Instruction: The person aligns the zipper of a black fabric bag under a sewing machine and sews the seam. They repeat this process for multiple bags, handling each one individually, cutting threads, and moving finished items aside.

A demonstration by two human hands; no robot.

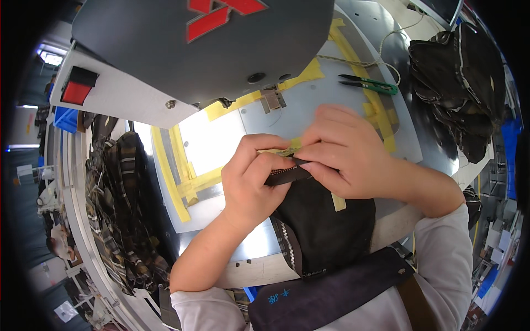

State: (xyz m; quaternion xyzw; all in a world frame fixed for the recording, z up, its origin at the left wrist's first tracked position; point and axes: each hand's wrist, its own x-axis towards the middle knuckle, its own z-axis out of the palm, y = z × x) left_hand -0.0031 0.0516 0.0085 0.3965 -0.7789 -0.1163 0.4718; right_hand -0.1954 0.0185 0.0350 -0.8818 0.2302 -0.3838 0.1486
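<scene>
A dark fabric piece with zippers (334, 231) lies over the near edge of the work plate, its lower part close to my body. My left hand (248, 182) is closed on its upper edge, where a zipper with copper-coloured teeth (282, 172) shows. At the end of that zipper my right hand (350, 157) pinches a small dark tab or fabric end, partly hidden by the fingertips. A second zipper with silvery teeth (288, 245) runs down the piece's left side. The sewing machine head (204, 66) stands just beyond my hands, with its metal presser foot (271, 100) above the plate.
Green-handled thread snips (378, 86) lie at the plate's far right. Yellow tape strips (185, 182) mark the plate. Dark zippered pieces (461, 83) are heaped on the right, and plaid fabric (124, 209) hangs on the left. A red switch (77, 91) sits on the machine's left.
</scene>
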